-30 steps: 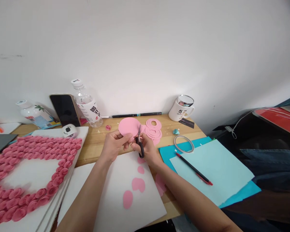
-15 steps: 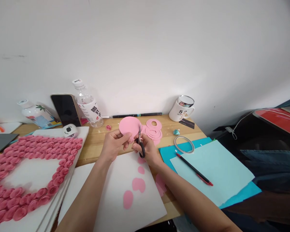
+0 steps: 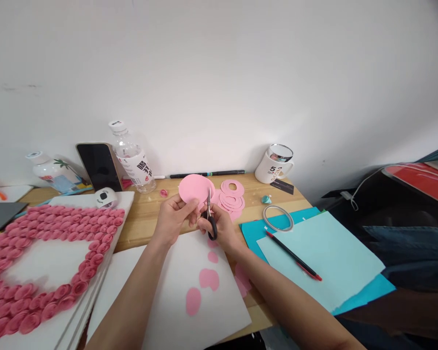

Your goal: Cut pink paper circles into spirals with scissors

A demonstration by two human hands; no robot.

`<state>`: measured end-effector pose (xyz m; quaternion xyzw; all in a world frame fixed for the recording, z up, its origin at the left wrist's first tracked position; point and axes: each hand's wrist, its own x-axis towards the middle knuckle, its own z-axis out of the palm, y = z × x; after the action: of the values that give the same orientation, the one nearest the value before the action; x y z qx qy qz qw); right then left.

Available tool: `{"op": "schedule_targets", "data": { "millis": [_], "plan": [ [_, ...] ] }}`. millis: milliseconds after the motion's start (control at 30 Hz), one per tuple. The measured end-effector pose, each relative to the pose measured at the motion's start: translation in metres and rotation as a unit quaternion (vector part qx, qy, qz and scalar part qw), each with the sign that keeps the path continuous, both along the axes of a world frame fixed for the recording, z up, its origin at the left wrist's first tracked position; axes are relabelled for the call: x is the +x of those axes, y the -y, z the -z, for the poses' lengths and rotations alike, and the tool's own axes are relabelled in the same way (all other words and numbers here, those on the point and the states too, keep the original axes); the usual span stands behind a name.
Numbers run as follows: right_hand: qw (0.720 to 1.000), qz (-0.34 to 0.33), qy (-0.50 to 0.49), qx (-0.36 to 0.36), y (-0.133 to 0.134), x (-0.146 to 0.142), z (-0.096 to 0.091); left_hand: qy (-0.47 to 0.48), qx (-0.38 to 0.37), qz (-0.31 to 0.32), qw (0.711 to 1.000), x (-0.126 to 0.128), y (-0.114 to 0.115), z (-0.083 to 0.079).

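Note:
A round piece of pink paper [image 3: 194, 187] is pinched at its lower edge by my left hand [image 3: 173, 216], thumb in front. My right hand [image 3: 221, 224] is closed around a pair of scissors [image 3: 210, 218] with black handles. Their blades point up and lie against the right part of the pink disc; how far the paper is cut I cannot tell. Just behind my right hand lie pink paper rings [image 3: 232, 197] on the wooden table. Below my hands, several pink paper scraps [image 3: 209, 279] rest on a white board [image 3: 160, 311].
On the left, rolled pink paper roses [image 3: 91, 265] cover another board. A phone [image 3: 98, 165] and a water bottle [image 3: 133, 158] stand by the wall. To the right are a mug [image 3: 273, 163], a tape ring [image 3: 278, 218], blue paper sheets [image 3: 332, 257] and a pen [image 3: 294, 255].
The scissors have shifted slightly left across the pink disc, and their blades look closer to upright. Both hands keep their grips.

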<state>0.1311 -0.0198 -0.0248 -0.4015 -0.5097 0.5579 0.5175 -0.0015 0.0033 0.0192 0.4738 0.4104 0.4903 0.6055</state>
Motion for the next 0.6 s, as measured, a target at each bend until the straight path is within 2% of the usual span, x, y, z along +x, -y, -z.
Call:
{"op": "schedule_targets", "data": {
  "millis": [233,600],
  "plan": [
    [1.0,-0.009,-0.02,0.01,-0.0014,0.0005,-0.0025,-0.049,-0.009,-0.032,0.998,0.0017,-0.0005,0.0009],
    [1.0,-0.015,-0.023,0.009,-0.0022,0.0021,-0.0045,-0.052,-0.011,-0.024,0.998,-0.0008,-0.0009,0.0009]
  ]
}}
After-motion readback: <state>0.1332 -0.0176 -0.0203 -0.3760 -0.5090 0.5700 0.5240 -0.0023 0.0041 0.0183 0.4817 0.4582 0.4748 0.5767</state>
